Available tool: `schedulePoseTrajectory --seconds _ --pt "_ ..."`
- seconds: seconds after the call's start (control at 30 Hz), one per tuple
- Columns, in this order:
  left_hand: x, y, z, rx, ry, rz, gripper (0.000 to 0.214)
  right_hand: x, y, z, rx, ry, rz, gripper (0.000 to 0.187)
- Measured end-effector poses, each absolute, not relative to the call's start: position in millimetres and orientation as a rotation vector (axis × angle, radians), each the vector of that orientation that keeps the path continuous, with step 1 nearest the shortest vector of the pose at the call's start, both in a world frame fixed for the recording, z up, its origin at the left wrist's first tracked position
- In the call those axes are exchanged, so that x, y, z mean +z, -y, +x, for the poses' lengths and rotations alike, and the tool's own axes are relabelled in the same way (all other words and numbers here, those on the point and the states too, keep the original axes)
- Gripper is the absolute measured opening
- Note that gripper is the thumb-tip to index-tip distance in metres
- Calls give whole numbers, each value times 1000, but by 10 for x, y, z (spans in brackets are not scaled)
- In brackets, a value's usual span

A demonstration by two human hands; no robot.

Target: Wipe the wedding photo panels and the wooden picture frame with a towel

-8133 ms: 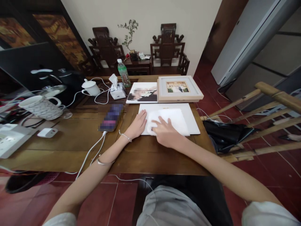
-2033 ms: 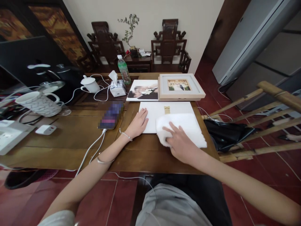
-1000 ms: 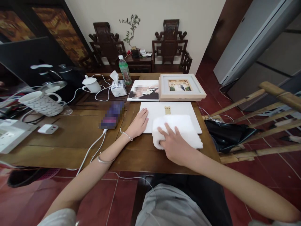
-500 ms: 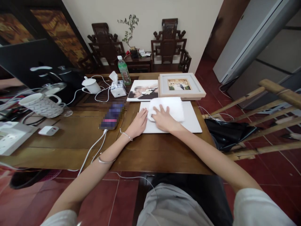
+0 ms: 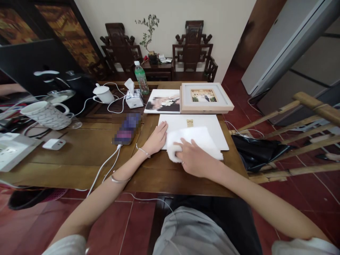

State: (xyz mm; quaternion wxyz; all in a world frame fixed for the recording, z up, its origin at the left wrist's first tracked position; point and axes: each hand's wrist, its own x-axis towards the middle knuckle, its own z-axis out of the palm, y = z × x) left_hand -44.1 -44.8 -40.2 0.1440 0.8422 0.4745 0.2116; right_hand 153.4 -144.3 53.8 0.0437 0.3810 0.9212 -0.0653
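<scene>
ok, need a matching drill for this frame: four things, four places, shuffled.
Things:
1. cloth
2. bottle
3. phone
4. left hand

Places:
A. behind the tissue box
B. flat on the left edge of the white board
C. under the right hand
D. left of the board, white cable at its near end

Pairs: 1-C, 2-A, 3-D, 4-B

A single camera worn on the person's head looks forward and down across the wooden table. The left hand and right hand sit close below the lens, at frame centre. The view is wide (straight edges bow towards the borders), running from the person's lap and the red floor tiles to the carved chairs at the far wall.
</scene>
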Motion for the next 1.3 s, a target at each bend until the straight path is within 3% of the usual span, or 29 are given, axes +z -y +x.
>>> schedulePoseTrajectory --seconds 0.37,0.63,0.8,1.07,1.3 --pt "-369 446 -432 808 -1351 2208 51 337 623 1264 -10 -2728 1548 50" --pt "-216 498 -408 1180 -1419 1949 57 352 1042 1263 -79 -2952 1031 40" --pt "-216 531 -371 1068 -1426 2089 58 505 1289 1487 -186 -2958 856 32" --pt "-380 463 -410 741 -1360 2353 51 643 783 1642 -128 -2735 1379 31" --pt "-361 471 -414 714 -1351 2424 49 785 123 1241 -297 -2707 1611 38"
